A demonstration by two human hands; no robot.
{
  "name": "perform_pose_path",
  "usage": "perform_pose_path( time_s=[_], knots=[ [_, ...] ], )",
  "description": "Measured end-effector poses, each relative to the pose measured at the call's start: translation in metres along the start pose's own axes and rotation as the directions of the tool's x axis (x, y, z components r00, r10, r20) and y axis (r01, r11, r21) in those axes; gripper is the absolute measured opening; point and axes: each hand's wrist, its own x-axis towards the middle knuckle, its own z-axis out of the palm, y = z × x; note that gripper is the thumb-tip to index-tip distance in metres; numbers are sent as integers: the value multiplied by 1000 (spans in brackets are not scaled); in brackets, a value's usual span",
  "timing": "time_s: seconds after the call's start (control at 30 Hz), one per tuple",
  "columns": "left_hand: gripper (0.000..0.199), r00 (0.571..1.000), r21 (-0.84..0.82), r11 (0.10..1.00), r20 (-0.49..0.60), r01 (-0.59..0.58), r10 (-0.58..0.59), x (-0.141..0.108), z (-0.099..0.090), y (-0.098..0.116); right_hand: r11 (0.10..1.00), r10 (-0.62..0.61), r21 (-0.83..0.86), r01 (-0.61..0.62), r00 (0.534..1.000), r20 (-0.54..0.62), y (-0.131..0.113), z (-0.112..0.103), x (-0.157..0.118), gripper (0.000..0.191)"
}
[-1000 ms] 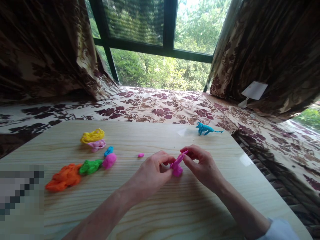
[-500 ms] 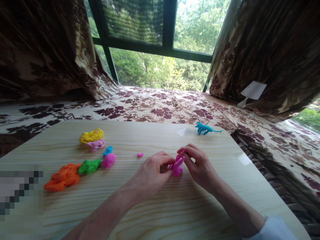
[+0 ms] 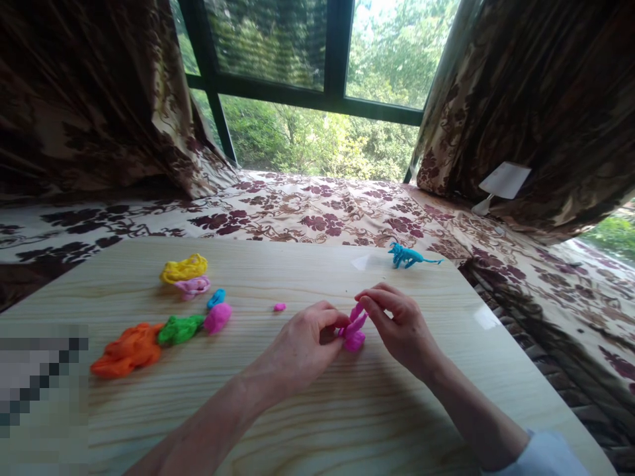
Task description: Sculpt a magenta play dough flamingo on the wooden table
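Observation:
A pink clay figure [image 3: 354, 340] with thin raised strands is between my hands above the wooden table [image 3: 278, 423]. My left hand [image 3: 312, 340] pinches its left side between thumb and fingers. The fingertips of my right hand [image 3: 394, 320] are closed on the top of an upright strand. A small pink bit [image 3: 280, 307] lies on the table, left of the figure. What the inner fingertips cover is hidden.
At the left lie orange [image 3: 129, 350], green [image 3: 179, 329], pink [image 3: 217, 318], blue [image 3: 216, 299], pale pink [image 3: 193, 286] and yellow clay lumps [image 3: 183, 269]. A blue animal figure [image 3: 407, 255] stands near the far right edge. Behind are patterned cloth and a white lamp [image 3: 505, 180].
The fingers of my right hand have drawn closer together at the top of the pink strand. My left hand keeps its grip, nearly still.

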Motion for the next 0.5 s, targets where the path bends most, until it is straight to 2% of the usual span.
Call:
perform_pose_path(
  time_s=[0.13,0.27,0.33,0.5],
  knots=[
    [26,1000,-1,1000,-8,-4,4,0,-1,2,1000,25,16,-25,999,27,2,-2,0,20],
    [24,1000,22,1000,-9,-9,10,-1,-2,4,998,49,23,-53,988,147,6,-4,-2,26],
    [23,1000,35,999,-14,-24,25,-1,-2,4,999,45,3,-46,983,176,7,-3,-3,21],
    [21,998,56,997,-13,-58,59,0,-1,1,999,51,-20,-49,986,161,7,1,-3,10]
  ],
)
